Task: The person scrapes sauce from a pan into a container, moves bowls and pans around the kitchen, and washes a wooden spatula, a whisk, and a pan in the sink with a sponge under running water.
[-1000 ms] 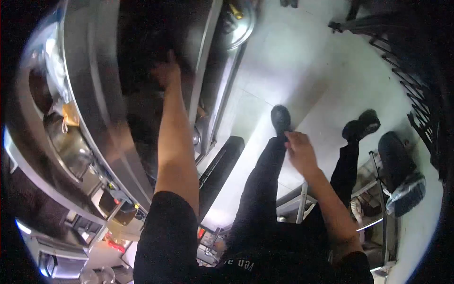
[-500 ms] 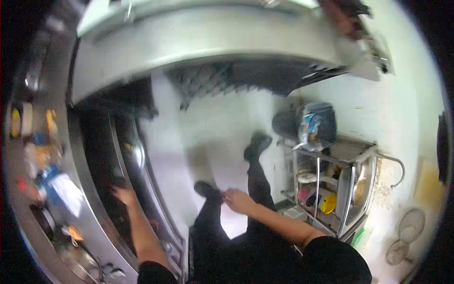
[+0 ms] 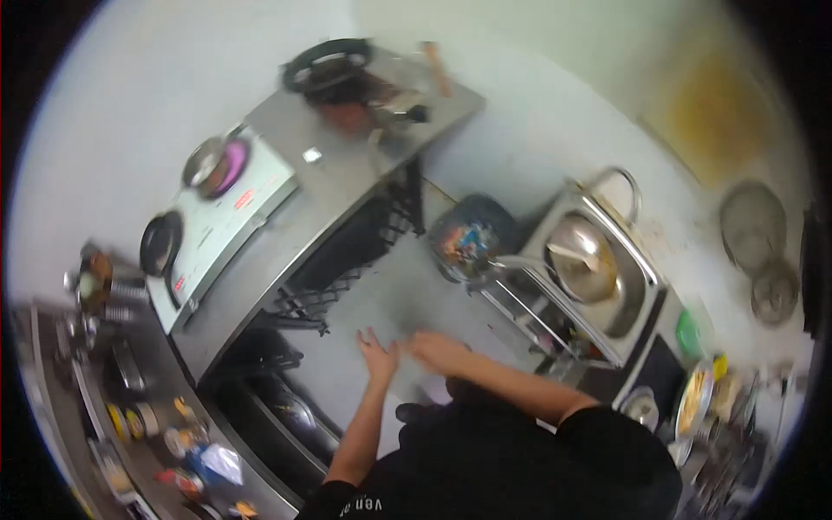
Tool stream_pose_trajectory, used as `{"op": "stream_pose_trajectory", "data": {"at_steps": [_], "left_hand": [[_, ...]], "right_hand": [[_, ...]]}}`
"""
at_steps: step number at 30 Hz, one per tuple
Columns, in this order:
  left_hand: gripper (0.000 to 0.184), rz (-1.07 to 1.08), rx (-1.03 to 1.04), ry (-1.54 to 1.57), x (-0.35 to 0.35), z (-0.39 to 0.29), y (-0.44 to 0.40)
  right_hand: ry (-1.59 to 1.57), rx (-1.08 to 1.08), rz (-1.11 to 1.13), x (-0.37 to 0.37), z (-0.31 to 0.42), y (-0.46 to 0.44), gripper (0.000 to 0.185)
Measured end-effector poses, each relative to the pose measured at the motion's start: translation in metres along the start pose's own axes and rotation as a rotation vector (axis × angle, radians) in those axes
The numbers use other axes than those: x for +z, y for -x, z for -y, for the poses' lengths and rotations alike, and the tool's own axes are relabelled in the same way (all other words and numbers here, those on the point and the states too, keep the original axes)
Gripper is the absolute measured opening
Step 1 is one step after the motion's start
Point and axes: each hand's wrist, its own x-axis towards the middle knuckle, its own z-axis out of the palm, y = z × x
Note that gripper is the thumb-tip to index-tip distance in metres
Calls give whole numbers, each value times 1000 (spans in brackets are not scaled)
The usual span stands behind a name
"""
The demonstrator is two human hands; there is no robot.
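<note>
My left hand (image 3: pixel 378 355) is in front of me above the floor, its fingers spread and nothing visible in them. Close beside it, on the right, my right hand (image 3: pixel 435 354) points towards it. Motion smears the right fingertips, so I cannot see whether they are closed or hold anything. Whether the two hands touch is also unclear. Both are over the light floor (image 3: pixel 347 334), away from the counters.
Ahead stands a steel counter (image 3: pixel 342 191) with a cooker (image 3: pixel 230 221) and pans. A full waste bin (image 3: pixel 472 234) sits left of the sink (image 3: pixel 624 316), which holds a large metal lid or bowl (image 3: pixel 581 256). Shelves (image 3: pixel 143 368) with jars run along the left.
My view has lifted and turned towards the counter and sink. My left hand has moved from beside the left counter to near my right hand.
</note>
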Motion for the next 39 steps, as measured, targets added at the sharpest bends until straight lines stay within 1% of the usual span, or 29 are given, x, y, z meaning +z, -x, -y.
{"op": "stream_pose_trajectory", "data": {"at_steps": [1, 2, 3, 5, 6, 8, 9, 11, 12, 14, 15, 16, 18, 19, 20, 23, 25, 26, 27, 28, 29, 30, 32, 34, 35, 36, 37, 38, 39], "left_hand": [[84, -7, 33, -100, -5, -10, -22], [85, -63, 147, -127, -5, -11, -42], [82, -35, 115, -236, -13, -23, -62], [78, -48, 81, -43, -19, -63, -89], [78, 12, 124, -56, -13, -80, -95], [74, -25, 163, -61, 6, -115, -109], [74, 25, 211, -57, 16, -135, -110], [73, 115, 470, -39, 51, -181, -104], [73, 190, 525, -26, 68, -207, -98], [74, 300, 791, 42, 95, -254, -83], [75, 379, 859, 71, 104, -282, -72], [75, 432, 910, 72, 111, -305, -66], [74, 645, 844, 178, 134, -344, -47], [73, 601, 1004, 83, 146, -355, -47], [72, 679, 1014, 166, 159, -364, -48], [73, 746, 1019, 222, 183, -397, -39], [68, 672, 1067, 235, 214, -402, -32], [68, 673, 1085, 235, 217, -411, -20], [65, 775, 1196, 157, 218, -419, 3], [61, 878, 1300, 70, 219, -425, 29], [59, 1021, 1305, 109, 223, -428, 56], [56, 1165, 1305, 148, 229, -432, 85], [56, 1332, 1321, 106, 236, -441, 147], [53, 1670, 985, 55, 259, -449, 205], [53, 1684, 806, 82, 266, -448, 233], [53, 1688, 626, 110, 274, -446, 256], [53, 1673, 621, 107, 283, -445, 271], [55, 1688, 318, 37, 292, -444, 285], [57, 1683, 17, -28, 302, -446, 296]], "right_hand": [[9, 93, -75, -30, -9, 12, 24], [82, 175, -52, -58, -24, 26, 23], [144, 275, -20, -80, -40, 48, 22], [145, 471, -59, -134, -40, 88, 17], [122, 532, -98, -139, -44, 110, 17], [214, 586, -328, -146, -48, 142, 17], [216, 643, -367, -141, -50, 151, 17], [155, 714, -311, -119, -54, 169, 19], [149, 796, -356, -118, -43, 178, 19], [22, 788, -439, -116, -24, 189, 21], [13, 836, -483, -113, -21, 201, 21], [-28, 960, -603, -108, -16, 217, 23], [10, 1205, -809, -89, -4, 251, 26], [85, 1315, -883, -81, 7, 271, 27], [94, 1400, -943, -72, 19, 291, 28], [147, 1597, -1198, -45, 64, 331, 28], [386, 1705, -1233, -21, 82, 360, 31], [411, 1749, -1399, -10, 85, 378, 38], [434, 1787, -1566, -3, 86, 398, 48], [419, 1862, -1640, -6, 89, 414, 62], [398, 1938, -1713, -9, 90, 433, 77], [383, 1918, -1736, -11, 86, 457, 97], [257, 1946, -1873, -39, 79, 491, 107], [176, 1936, -2006, -63, 62, 526, 109], [167, 1922, -2002, -68, 52, 534, 109], [53, 1938, -1901, -72, 41, 543, 109], [-59, 1949, -1797, -79, 32, 549, 109], [51, 2069, -1600, -80, 24, 546, 109], [75, 2036, -1610, -79, 20, 543, 109]]}}
